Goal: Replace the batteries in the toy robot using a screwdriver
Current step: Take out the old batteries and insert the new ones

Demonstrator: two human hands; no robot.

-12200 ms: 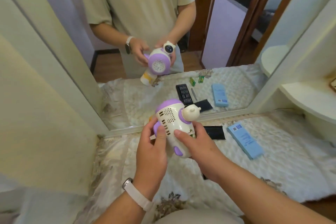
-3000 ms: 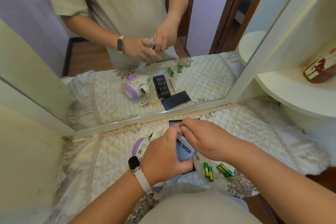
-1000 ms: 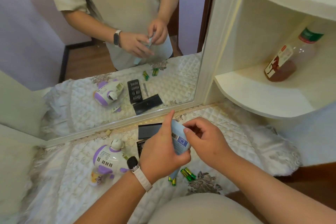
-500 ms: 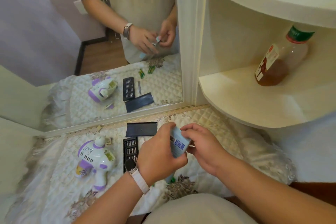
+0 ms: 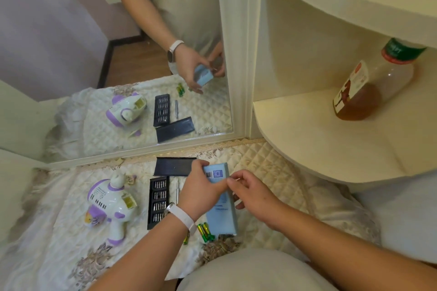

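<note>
The white and purple toy robot (image 5: 107, 203) lies on its side on the quilted cover, its battery bay open and yellowish. My left hand (image 5: 201, 190) grips a light blue box (image 5: 221, 205) upright above the table. At the box's top edge, my right hand (image 5: 248, 190) pinches with thumb and fingers; what is between them is too small to make out. Green batteries (image 5: 205, 232) lie on the cover under the box. A slim screwdriver (image 5: 177, 190) rests beside the black tray of bits (image 5: 158, 202).
The black tray lid (image 5: 173, 166) lies near the mirror (image 5: 142, 54), which repeats the scene. To the right stands a cream corner shelf (image 5: 319, 139) holding a bottle of brown liquid (image 5: 369, 87). A quilted cover (image 5: 272, 168) spreads over the table.
The view has swung back left and down. My left hand has tilted the blue box more upright, and my right hand has moved up to its top edge. The robot has not moved.
</note>
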